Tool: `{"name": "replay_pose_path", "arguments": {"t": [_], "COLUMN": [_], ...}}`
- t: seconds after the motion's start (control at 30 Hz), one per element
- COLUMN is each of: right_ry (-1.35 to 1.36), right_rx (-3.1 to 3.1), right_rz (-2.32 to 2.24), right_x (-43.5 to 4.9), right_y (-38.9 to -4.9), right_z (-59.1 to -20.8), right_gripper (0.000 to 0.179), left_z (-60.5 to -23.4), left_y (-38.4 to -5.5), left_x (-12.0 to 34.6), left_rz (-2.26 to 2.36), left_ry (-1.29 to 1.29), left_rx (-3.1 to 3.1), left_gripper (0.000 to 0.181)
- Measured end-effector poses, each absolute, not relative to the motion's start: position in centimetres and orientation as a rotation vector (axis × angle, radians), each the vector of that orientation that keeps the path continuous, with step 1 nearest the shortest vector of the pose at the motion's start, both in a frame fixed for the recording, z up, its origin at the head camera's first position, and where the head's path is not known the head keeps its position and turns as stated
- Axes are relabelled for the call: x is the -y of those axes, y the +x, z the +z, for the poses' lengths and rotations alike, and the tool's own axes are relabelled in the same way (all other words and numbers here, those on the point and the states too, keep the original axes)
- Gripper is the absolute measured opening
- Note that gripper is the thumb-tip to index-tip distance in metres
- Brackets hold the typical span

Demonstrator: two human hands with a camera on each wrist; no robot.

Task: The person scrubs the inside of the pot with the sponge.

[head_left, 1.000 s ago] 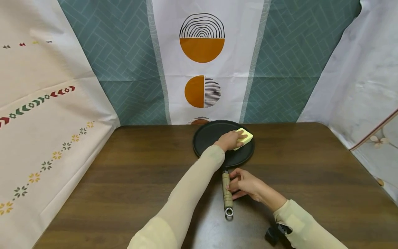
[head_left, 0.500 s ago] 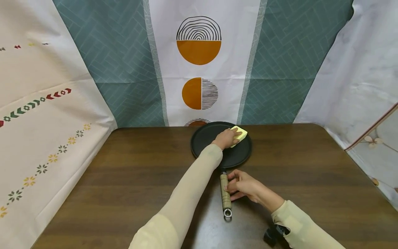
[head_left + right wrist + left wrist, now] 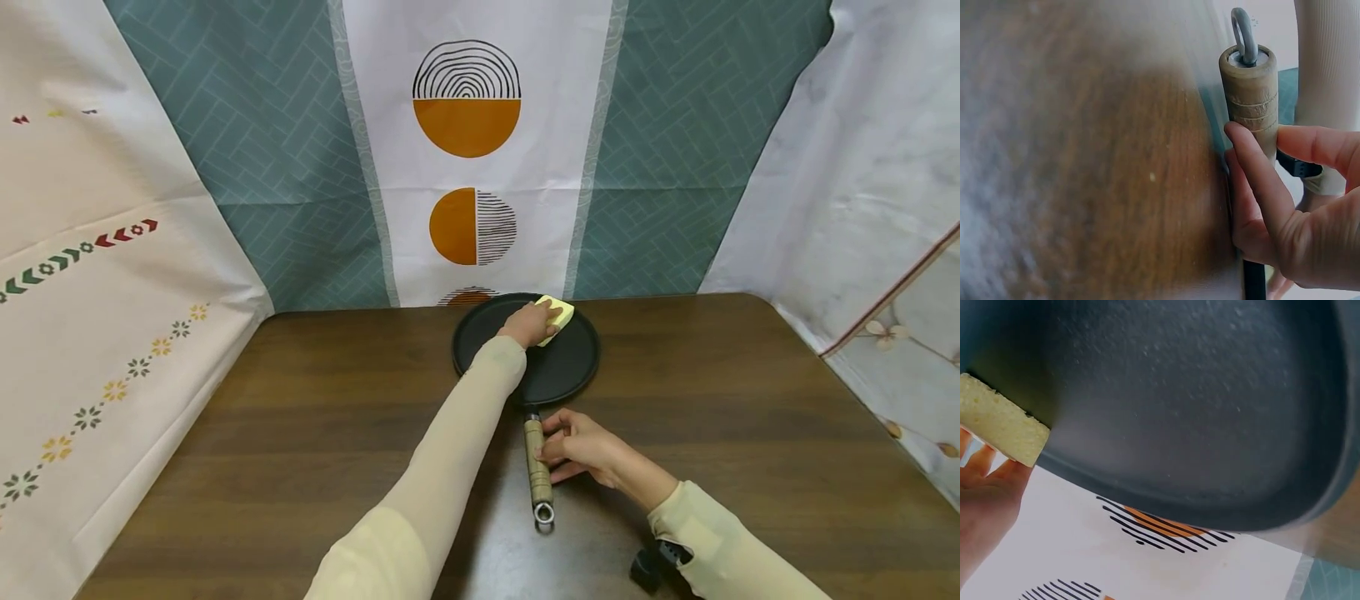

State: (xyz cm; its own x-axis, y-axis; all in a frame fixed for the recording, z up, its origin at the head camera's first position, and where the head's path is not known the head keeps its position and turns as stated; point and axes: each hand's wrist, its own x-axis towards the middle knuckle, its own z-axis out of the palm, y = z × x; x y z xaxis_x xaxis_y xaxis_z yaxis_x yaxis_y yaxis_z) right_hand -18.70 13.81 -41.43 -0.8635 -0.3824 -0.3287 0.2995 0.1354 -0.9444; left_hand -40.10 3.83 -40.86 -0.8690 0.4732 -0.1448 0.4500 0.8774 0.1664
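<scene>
A round black flat pan [image 3: 562, 368] lies toward the back of the table, its wooden handle [image 3: 538, 475] pointing at me. My left hand [image 3: 527, 323] holds a yellow sponge [image 3: 561, 315] against the pan's surface, near its far edge. In the left wrist view the fingertips [image 3: 1013, 467] are on one long side of the sponge [image 3: 1002, 422]. Beside the handle, my right hand [image 3: 588, 452] pinches it between thumb and fingers. The right wrist view has the handle [image 3: 1250, 94] close up, with a metal ring [image 3: 1244, 34] on its end.
The brown wooden table [image 3: 360, 417] extends around the pan on both sides. Patterned cloth [image 3: 300, 167] hangs behind its far edge, with white cloths at left and right. A black strap device [image 3: 652, 567] is on the right wrist.
My left hand has slid the sponge leftward across the pan. The right hand keeps its grip on the handle. The whole head view has shifted slightly.
</scene>
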Motion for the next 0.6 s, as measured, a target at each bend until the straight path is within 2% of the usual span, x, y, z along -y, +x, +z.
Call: {"name": "replay_pose_path", "arguments": {"t": [0.23,0.6], "right_ry": [-0.07,-0.071], "right_rx": [-1.918,-1.924], "right_rz": [-1.779,-1.778], "right_x": [-13.6,-13.7], "right_y": [-18.6,-18.7], "right_z": [-41.4,-41.5], "right_gripper": [0.049,0.049], "left_z": [-40.7,-40.0], "left_y": [-40.6,-40.5], "left_x": [-2.9,-1.9], "left_rz": [0.199,0.235], "left_ry": [0.58,0.522], "left_rx": [-2.884,-2.893], "left_gripper": [0.051,0.052]}}
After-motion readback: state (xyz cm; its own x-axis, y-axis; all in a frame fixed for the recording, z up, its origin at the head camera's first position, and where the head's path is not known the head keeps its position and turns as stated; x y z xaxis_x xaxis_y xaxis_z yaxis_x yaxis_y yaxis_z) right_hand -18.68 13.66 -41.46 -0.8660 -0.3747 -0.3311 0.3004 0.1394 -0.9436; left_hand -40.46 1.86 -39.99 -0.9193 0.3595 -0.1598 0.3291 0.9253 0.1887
